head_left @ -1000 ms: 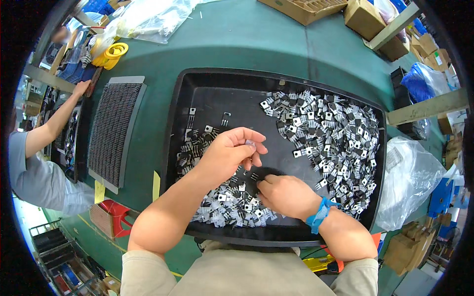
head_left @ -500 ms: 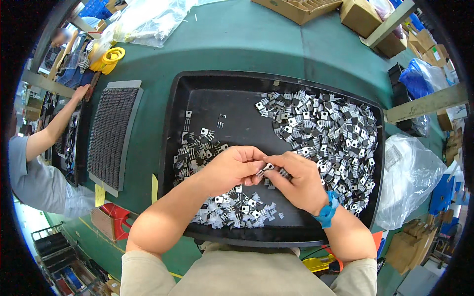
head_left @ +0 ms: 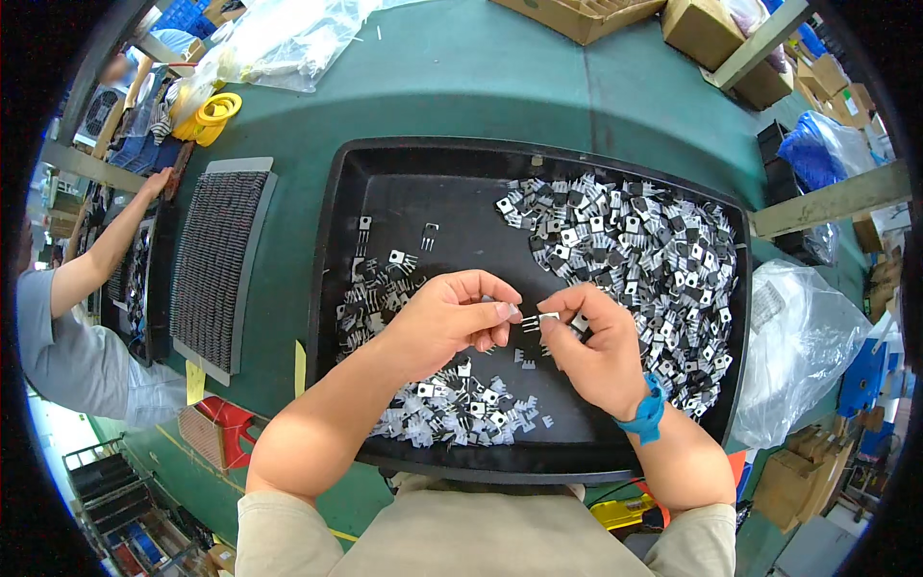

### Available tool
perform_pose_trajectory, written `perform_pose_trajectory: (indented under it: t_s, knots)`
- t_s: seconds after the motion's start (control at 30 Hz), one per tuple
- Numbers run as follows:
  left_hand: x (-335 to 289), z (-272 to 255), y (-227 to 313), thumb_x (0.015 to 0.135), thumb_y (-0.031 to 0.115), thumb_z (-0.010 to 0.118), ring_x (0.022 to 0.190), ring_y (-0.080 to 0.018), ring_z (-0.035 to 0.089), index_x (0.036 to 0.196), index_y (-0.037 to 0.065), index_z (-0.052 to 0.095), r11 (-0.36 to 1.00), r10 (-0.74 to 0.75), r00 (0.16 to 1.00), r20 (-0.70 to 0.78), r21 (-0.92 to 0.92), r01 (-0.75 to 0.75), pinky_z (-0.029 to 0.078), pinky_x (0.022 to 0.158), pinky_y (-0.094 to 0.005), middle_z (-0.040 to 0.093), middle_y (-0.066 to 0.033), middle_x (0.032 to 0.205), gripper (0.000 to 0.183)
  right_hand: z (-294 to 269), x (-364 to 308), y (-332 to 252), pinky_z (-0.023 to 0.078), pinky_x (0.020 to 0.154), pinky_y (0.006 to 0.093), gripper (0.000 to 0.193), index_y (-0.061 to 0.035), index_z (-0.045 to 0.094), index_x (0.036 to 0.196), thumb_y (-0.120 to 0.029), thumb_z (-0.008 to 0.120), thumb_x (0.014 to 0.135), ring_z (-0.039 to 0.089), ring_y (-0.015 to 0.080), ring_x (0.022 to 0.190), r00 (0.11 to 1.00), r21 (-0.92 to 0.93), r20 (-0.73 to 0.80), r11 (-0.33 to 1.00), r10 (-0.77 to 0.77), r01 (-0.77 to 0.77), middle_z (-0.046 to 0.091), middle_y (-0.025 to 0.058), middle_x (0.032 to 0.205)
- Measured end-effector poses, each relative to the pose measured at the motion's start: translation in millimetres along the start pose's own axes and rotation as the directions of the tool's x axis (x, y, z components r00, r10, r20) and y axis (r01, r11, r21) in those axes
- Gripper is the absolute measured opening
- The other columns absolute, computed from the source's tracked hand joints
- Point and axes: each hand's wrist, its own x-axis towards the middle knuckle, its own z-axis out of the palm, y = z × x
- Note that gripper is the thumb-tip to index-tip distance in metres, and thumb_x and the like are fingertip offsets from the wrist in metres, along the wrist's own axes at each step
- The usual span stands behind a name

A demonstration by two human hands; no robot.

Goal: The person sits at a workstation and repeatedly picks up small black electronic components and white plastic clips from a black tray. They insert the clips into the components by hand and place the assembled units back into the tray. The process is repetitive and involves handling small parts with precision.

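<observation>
Over the shallow black tray [head_left: 433, 192], my right hand [head_left: 598, 351] pinches a three-legged transistor [head_left: 548, 318] by its body, legs toward the left. My left hand [head_left: 447, 322] is closed in a pinch just left of those legs. A small whitish piece [head_left: 515, 313] shows at its fingertips; its exact kind is too small to tell. A large heap of transistors [head_left: 635, 260], many with white comb-like pieces on the legs, fills the tray's right side. Below my left hand lies a pile of translucent white comb-like pieces [head_left: 452, 413] with some transistors mixed in. More transistors [head_left: 380, 288] lie at the left.
Left of the tray stands a rack of dense dark rows [head_left: 219, 260] on the green table [head_left: 461, 77]. A co-worker's arm [head_left: 106, 260] reaches in at the far left. Clear plastic bags [head_left: 793, 346] lie at the right, cardboard boxes [head_left: 586, 19] at the back.
My hands have drawn slightly apart. The transistor's legs now show in the gap, its body staying in my right hand. A whitish piece now shows at my left fingertips.
</observation>
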Motion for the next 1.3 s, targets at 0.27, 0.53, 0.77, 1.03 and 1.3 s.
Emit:
perform_pose_trajectory:
  t_s: [0.27, 0.53, 0.77, 1.03, 1.3]
  knots:
    - [-1.7, 1.9, 4.5, 0.091, 0.006, 0.061, 0.071, -0.0116, 0.063, 0.108, -0.002, 0.059, 1.0, 0.007, 0.999, 0.046, -0.028, -0.006, 0.047, 0.057, -0.0202, 0.066, -0.0091, 0.088, 0.019, 2.9, -2.4, 5.4, 0.045, 0.059, 0.0221, 0.013, 0.0007, 0.061, 0.092, -0.007, 0.067, 0.084, 0.056, 0.0065, 0.069, 0.991, 0.133, 0.029, 0.982, 0.133, -0.136, 0.061, 0.0028, 0.076]
    - [-1.7, 3.3, 4.2, 0.091, 0.005, 0.06, 0.073, -0.013, 0.064, 0.116, -0.004, 0.058, 0.999, 0.01, 0.998, 0.062, 0.046, -0.013, 0.048, 0.059, -0.0213, 0.067, -0.0122, 0.094, 0.027, 4.1, -1.4, 4.7, 0.042, 0.046, 0.0183, 0.009, -0.0004, 0.059, 0.093, -0.007, 0.064, 0.088, 0.053, 0.0033, 0.06, 0.968, 0.306, 0.07, 0.919, 0.239, -0.249, 0.06, 0.0014, 0.077]
    - [-3.2, 7.7, 5.0, 0.09, 0.005, 0.061, 0.076, -0.0146, 0.066, 0.123, -0.004, 0.056, 0.976, 0.005, 0.998, 0.063, 0.216, -0.018, 0.049, 0.059, -0.0234, 0.068, -0.0111, 0.094, 0.034, 6.8, -2.8, 6.1, 0.046, 0.061, 0.0226, 0.01, 0.0012, 0.06, 0.093, -0.005, 0.064, 0.087, 0.057, 0.0068, 0.071, 0.993, 0.105, 0.051, 0.988, 0.106, -0.111, 0.063, 0.003, 0.079]
    - [-2.5, 8.9, 7.1, 0.09, 0.007, 0.059, 0.07, -0.0149, 0.066, 0.108, -0.002, 0.06, 0.984, 0.011, 0.998, 0.055, 0.174, -0.021, 0.048, 0.055, -0.0228, 0.068, -0.0116, 0.087, 0.019, 8.6, -3.7, 7.5, 0.044, 0.055, 0.0216, 0.011, 0.0001, 0.06, 0.098, -0.006, 0.063, 0.089, 0.055, 0.0057, 0.066, 0.992, 0.139, -0.011, 0.982, 0.126, -0.124, 0.061, 0.0023, 0.078]
    - [-2.7, 7.1, 7.2, 0.09, 0.01, 0.06, 0.058, -0.0095, 0.061, 0.088, 0.0, 0.062, 0.964, -0.025, 1.0, 0.002, 0.266, 0.023, 0.044, 0.048, -0.0196, 0.068, -0.009, 0.079, 0.01, 11.0, -5.1, 10.9, 0.044, 0.052, 0.0211, 0.011, -0.0009, 0.059, 0.101, -0.007, 0.06, 0.092, 0.054, 0.005, 0.063, 0.992, 0.166, 0.067, 0.98, 0.103, -0.113, 0.061, 0.0022, 0.079]
